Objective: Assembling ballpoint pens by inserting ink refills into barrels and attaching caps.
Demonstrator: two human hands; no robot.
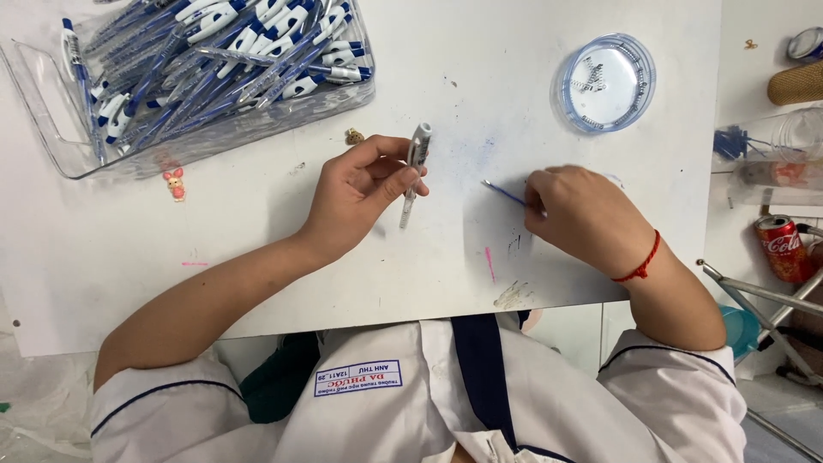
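My left hand (360, 193) holds a white pen barrel (415, 171) upright between thumb and fingers, a little above the white table (257, 231). My right hand (583, 214), with a red string on its wrist, rests on the table and pinches a thin blue ink refill (504, 193) whose tip points left toward the barrel. A gap of bare table separates the refill's tip from the barrel.
A clear plastic bin (60, 129) heaped with several blue-and-white pens sits at the far left. A round clear lid with small springs (607, 83) lies at the far right. A red drink can (780, 247) and clutter stand beyond the table's right edge.
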